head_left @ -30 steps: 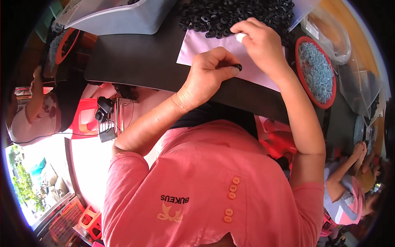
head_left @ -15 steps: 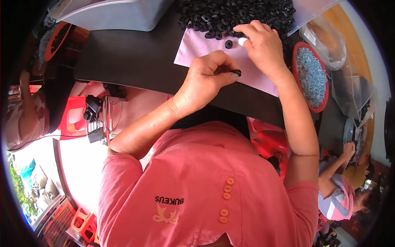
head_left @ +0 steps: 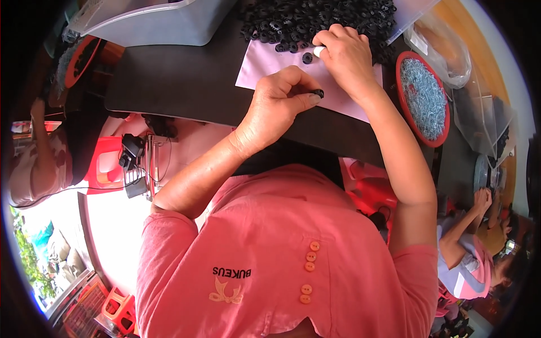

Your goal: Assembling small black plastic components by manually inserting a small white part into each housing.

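Note:
My left hand [head_left: 276, 101] pinches a small black ridged plastic part [head_left: 318, 93] between thumb and forefinger, above the near edge of the pink sheet [head_left: 253, 65]. My right hand [head_left: 346, 59] reaches over the sheet to the near side of a heap of black ridged plastic parts [head_left: 315, 19]. A white covering wraps one of its fingertips. Its fingers are bent down at the heap, and what they grip, if anything, is hidden. One loose black part [head_left: 307, 58] lies on the sheet between my hands.
A red round tray [head_left: 400, 96] of small silvery pieces stands right of the sheet, beside a clear plastic bag [head_left: 445, 50]. A grey plastic bin [head_left: 169, 28] sits at the far left of the dark table [head_left: 169, 84]. Other people sit at left and right.
The view has shifted slightly. My left hand still pinches the black part, while my right hand stays at the edge of the heap with its fingers a little more bent.

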Tool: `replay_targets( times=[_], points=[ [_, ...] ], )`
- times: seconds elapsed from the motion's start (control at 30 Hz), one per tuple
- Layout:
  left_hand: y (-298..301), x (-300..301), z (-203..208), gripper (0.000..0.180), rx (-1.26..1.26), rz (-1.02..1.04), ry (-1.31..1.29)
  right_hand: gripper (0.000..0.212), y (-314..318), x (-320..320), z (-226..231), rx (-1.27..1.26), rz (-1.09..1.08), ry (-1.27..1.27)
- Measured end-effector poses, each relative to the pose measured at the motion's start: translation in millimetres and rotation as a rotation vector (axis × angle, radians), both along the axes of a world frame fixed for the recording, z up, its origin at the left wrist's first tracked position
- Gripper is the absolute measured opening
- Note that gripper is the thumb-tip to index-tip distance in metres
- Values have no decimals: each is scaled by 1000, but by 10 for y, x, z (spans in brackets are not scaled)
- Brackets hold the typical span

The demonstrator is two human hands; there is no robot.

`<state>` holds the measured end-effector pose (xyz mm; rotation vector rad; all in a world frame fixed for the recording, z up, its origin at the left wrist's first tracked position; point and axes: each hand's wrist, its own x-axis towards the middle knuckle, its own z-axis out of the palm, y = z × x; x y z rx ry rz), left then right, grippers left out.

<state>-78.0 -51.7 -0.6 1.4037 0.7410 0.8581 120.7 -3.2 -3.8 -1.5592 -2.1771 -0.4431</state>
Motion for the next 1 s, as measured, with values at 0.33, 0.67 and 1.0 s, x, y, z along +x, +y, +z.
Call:
replay_targets(
  times=[0.33,0.67,1.0],
  points=[
    [100,14,33,11,-175,179,-247,10,-472,-21,599,-435,308,674],
    [129,98,58,12,-3,114,-100,10,-485,83,625,-535,424,600],
    [108,156,67,13,-108,156,-141,10,-546,-8,443,-529,308,972]
  ],
)
